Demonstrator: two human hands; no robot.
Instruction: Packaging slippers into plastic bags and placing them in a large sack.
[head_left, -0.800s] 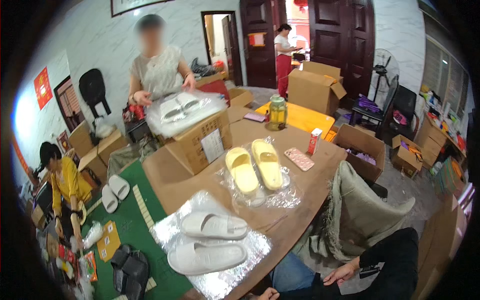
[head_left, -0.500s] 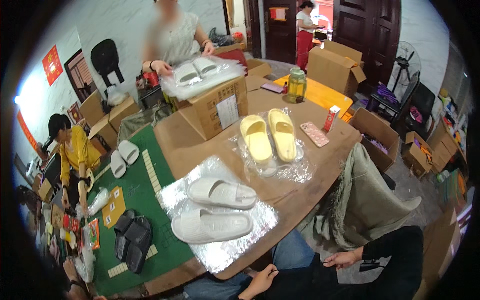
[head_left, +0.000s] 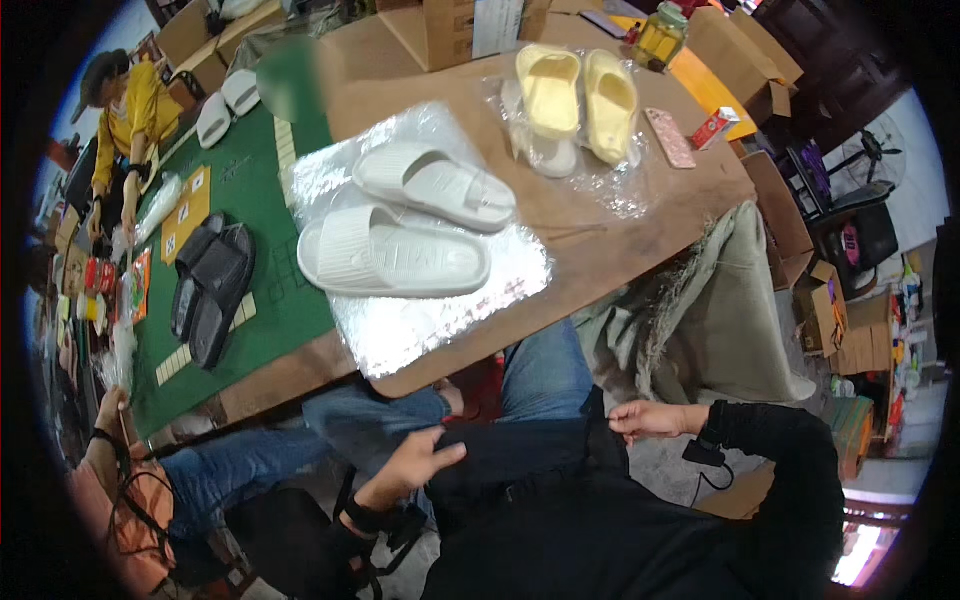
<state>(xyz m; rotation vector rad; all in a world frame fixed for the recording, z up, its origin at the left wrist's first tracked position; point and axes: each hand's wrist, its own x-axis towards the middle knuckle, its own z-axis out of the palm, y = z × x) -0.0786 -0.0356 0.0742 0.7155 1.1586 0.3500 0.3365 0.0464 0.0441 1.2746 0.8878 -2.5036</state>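
My left hand is at my lap, closed on the hem of a black shirt; its fingertips are partly hidden by the cloth. At the other end of the hem, my right hand pinches the fabric, so the cloth is stretched between the two. Beyond my hands, a pair of light grey slide sandals lies on a shiny silver sheet at the table's near edge. A pair of yellow slides rests on clear plastic farther right. Neither hand touches the footwear.
Black slides lie on the green mat at left, with white slides farther back. A pink phone, small carton and jar are on the brown tabletop. A person in yellow works at far left.
The view has tilted down, so the table appears higher and the person behind the carton is mostly out of sight. My hands have spread and the shirt hem now shows between them.
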